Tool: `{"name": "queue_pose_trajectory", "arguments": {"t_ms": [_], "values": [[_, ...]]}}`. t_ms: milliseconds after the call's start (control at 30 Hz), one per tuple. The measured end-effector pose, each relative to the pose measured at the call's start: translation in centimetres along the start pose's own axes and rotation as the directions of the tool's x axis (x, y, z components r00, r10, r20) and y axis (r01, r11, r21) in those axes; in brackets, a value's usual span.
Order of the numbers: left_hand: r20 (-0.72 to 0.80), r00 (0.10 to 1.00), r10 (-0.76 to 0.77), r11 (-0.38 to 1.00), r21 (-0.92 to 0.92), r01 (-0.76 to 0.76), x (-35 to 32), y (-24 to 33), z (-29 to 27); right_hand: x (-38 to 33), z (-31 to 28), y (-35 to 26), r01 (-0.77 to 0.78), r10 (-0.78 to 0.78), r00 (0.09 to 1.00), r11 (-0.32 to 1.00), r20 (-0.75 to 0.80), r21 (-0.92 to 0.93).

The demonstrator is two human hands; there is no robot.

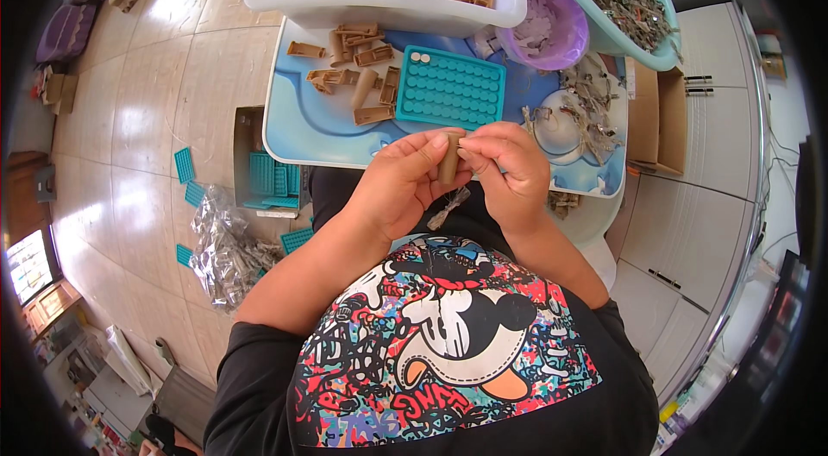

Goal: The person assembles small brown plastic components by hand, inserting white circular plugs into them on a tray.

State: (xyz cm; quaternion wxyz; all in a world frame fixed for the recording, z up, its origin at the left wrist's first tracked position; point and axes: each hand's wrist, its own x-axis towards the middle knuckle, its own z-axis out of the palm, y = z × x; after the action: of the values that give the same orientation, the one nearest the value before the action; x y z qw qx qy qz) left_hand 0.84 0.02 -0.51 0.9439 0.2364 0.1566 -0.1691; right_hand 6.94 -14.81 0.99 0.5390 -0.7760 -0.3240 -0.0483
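Note:
Just past the near edge of the table, my left hand (pixel 404 169) grips a brown, rounded plastic casing (pixel 449 160) upright between thumb and fingers. My right hand (pixel 509 169) is closed in a pinch against the casing's upper right side; whatever its fingertips hold is too small to make out. Under the hands, a small bundle of thin wires (pixel 448 207) shows against my dark clothing. Beyond them lies a teal tray (pixel 452 87) with rows of round pockets and a couple of white discs at its far left corner. Loose brown casings (pixel 365 88) are scattered left of the tray.
A white bin (pixel 384 9) full of brown casings stands at the back. Right of it are a purple tub (pixel 576 35) of pale pieces and a light-green basin (pixel 664 25) of wired parts. Tangled wires (pixel 595 102) lie at the table's right. Floor left: box (pixel 247 130), teal trays, plastic bag (pixel 220 236).

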Motion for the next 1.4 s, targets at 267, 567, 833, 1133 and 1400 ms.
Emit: {"name": "queue_pose_trajectory", "arguments": {"t_ms": [267, 567, 833, 1133, 1400], "values": [[0.052, 0.998, 0.024, 1.000, -0.018, -0.023, 0.3, -0.4, -0.3, -0.1, -0.1, 0.2, 0.004, -0.003, 0.999, 0.999, 0.035, -0.048], [-0.064, 0.998, -0.028, 0.999, 0.028, 0.030, -0.2, 0.3, 0.9, 0.1, -0.2, 0.2, 0.049, -0.049, 0.999, 0.997, -0.008, -0.057], [-0.150, 0.989, 0.009, 0.994, 0.110, 0.008, -0.1, 0.1, 0.4, 0.4, 0.1, 0.5, 0.105, -0.104, 0.994, 0.991, 0.020, -0.083], [-0.159, 0.987, 0.020, 0.985, 0.172, 0.008, 0.0, 0.1, 0.6, 0.4, 0.1, 0.7, 0.118, -0.118, 0.993, 0.987, 0.002, -0.105], [-0.222, 0.975, 0.020, 0.999, 0.035, -0.013, 0.1, 0.4, 0.5, 0.2, -0.1, 0.0, -0.127, 0.127, 0.992, 0.991, -0.012, -0.029]]}}
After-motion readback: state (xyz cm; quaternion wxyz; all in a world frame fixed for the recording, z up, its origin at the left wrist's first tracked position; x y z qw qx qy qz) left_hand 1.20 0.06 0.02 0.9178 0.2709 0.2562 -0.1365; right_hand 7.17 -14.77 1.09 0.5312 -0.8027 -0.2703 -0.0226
